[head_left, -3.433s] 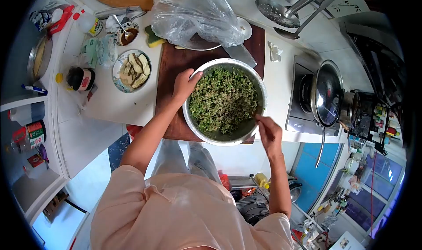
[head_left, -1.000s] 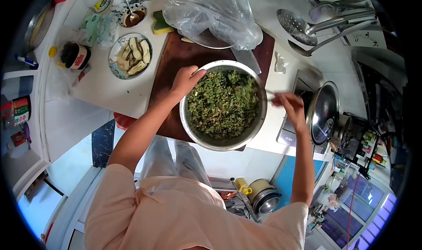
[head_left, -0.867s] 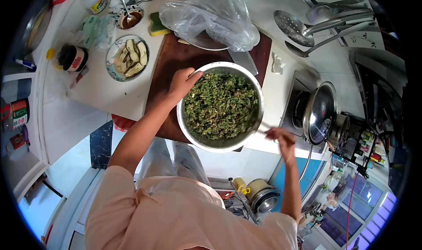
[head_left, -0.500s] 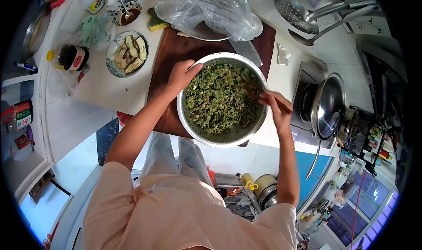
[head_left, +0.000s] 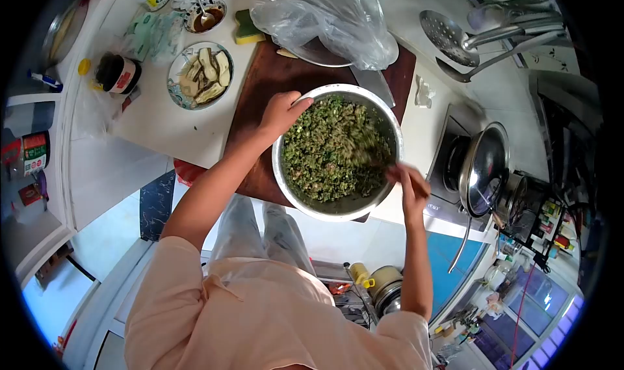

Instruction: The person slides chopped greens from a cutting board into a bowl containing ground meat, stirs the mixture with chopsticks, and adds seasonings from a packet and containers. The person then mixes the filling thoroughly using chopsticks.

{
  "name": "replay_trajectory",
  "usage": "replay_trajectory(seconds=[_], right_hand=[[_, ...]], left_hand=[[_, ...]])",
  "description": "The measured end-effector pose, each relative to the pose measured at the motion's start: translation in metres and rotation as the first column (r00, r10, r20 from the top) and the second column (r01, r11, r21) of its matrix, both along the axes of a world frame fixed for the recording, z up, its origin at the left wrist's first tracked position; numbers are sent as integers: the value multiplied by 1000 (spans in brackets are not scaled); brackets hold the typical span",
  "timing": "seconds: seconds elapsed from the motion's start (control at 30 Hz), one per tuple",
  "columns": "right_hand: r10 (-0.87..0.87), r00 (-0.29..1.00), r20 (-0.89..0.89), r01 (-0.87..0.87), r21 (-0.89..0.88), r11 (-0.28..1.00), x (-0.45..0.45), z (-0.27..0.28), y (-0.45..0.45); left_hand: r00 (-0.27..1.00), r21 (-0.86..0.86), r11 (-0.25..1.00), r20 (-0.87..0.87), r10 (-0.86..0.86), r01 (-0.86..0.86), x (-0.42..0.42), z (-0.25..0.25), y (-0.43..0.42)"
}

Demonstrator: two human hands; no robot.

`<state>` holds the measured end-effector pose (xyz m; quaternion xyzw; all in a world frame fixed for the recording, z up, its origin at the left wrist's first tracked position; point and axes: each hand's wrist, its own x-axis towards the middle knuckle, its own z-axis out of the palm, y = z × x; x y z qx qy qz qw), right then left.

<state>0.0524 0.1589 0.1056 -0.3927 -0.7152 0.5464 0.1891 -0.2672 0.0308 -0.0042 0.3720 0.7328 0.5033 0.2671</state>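
Observation:
A metal bowl (head_left: pixel 279 168) holds a chopped green filling (head_left: pixel 328 149) with pale bits mixed in. My left hand (head_left: pixel 284 114) grips the bowl's upper left rim, thumb over the edge. At the right rim, my right hand (head_left: pixel 409 183) is closed on chopsticks, whose ends reach into the filling and are smeared by motion. Beneath the bowl lies a dark wooden cutting board (head_left: pixel 250 123). A cleaver blade (head_left: pixel 375 86) rests on the board just behind the bowl, partly covered by a clear plastic bag (head_left: pixel 318 19).
Left of the board stand a plate of eggplant pieces (head_left: pixel 201 77), a small sauce bowl with a spoon (head_left: pixel 205 17), a sponge (head_left: pixel 248 28) and a dark jar (head_left: pixel 118 73). To the right, a lidded wok (head_left: pixel 484 168) sits by the stove. A skimmer (head_left: pixel 448 37) hangs at upper right.
My right hand has moved lower along the bowl's right rim, and the filling by the chopsticks has been stirred about. My left hand keeps its hold. The whole view has shifted slightly.

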Motion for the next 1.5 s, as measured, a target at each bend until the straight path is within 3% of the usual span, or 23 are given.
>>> replay_trajectory(seconds=[0.03, 0.1, 0.17, 0.23, 0.3, 0.33, 0.37, 0.43, 0.5, 0.57, 0.63, 0.73, 0.77, 0.83, 0.9, 0.97, 1.1, 1.17, 1.23, 1.3, 1.37, 1.43, 1.5], right_hand=[[24, 994, 110, -30, 59, 998, 27, 3, -8], [119, 991, 67, -117, -32, 993, 47, 11, -41], [44, 998, 35, -33, -270, 962, 10, 21, -78], [244, 967, -67, -249, -80, 965, -33, 8, -78], [327, 943, -64, -328, 1, 945, -75, 14, -49], [279, 949, -148, -283, -12, 959, -81, 6, -33], [116, 973, -197, -140, -109, 984, -74, -7, -24], [2, 997, -73, -6, -53, 999, -38, -3, -15], [18, 994, 109, -20, 14, 1000, 1, 12, -28], [135, 984, 116, -135, -14, 991, 14, 22, -46], [202, 977, 67, -187, -188, 964, -16, 30, -63], [363, 929, -68, -367, -49, 929, -73, 12, -44], [368, 926, -79, -369, 13, 929, -86, 7, -26], [114, 993, -33, -117, -94, 989, -86, 4, 11], [64, 998, -14, -65, -26, 998, -50, 10, 22], [108, 982, 157, -103, -39, 994, -25, 35, 14], [368, 908, 202, -344, -142, 928, -70, 78, -6], [669, 736, 104, -675, 34, 737, -119, 80, -2], [835, 546, 67, -831, 169, 530, -173, 71, 12], [838, 517, 176, -816, -196, 544, -213, 54, 37], [839, 515, 175, -818, -191, 542, -240, 60, 64], [741, 655, 150, -725, -154, 672, -227, 60, 100], [597, 763, 248, -587, -120, 801, -185, 67, 133]], left_hand=[[1000, -19, 1000, 18, 2, -2, 0, -1, 0], [1000, -4, 1000, 21, 15, -15, 2, 1, 1], [999, -6, 1000, 28, 22, -22, 2, 5, 1], [1000, 10, 1000, 18, 20, -21, 2, 4, 1], [1000, 3, 1000, 5, 8, -8, 3, 2, 0], [1000, -9, 1000, -2, -3, 3, 3, 3, 0], [1000, -15, 1000, -11, -4, 4, 0, 4, 1], [999, -14, 1000, -39, 17, -18, 1, 4, 0], [999, 25, 999, -27, 33, -32, 2, 3, 0], [998, 42, 998, -47, 51, -49, 4, 0, 1], [997, 32, 998, -54, 46, -45, 5, 3, 3], [999, -54, 998, -54, 10, -13, 1, 10, -1], [999, -41, 999, -51, 12, -14, -1, 10, -1], [999, -13, 1000, -33, 5, -5, 1, 9, -1], [999, -3, 1000, -41, 24, -24, 2, 6, 0], [999, -2, 1000, -44, 29, -29, 2, 6, -2], [998, -17, 998, 13, 55, -55, 3, 8, 1], [997, 4, 997, 6, 73, -73, 4, 8, 1], [996, 37, 995, 0, 89, -89, 5, 4, 3], [995, 87, 991, -1, 104, -103, 6, -1, 4], [998, 29, 997, 2, 67, -67, 3, 4, 2], [999, -31, 999, -5, 44, -44, 1, 7, 1], [999, 10, 999, 2, 39, -39, 1, 1, 1]])
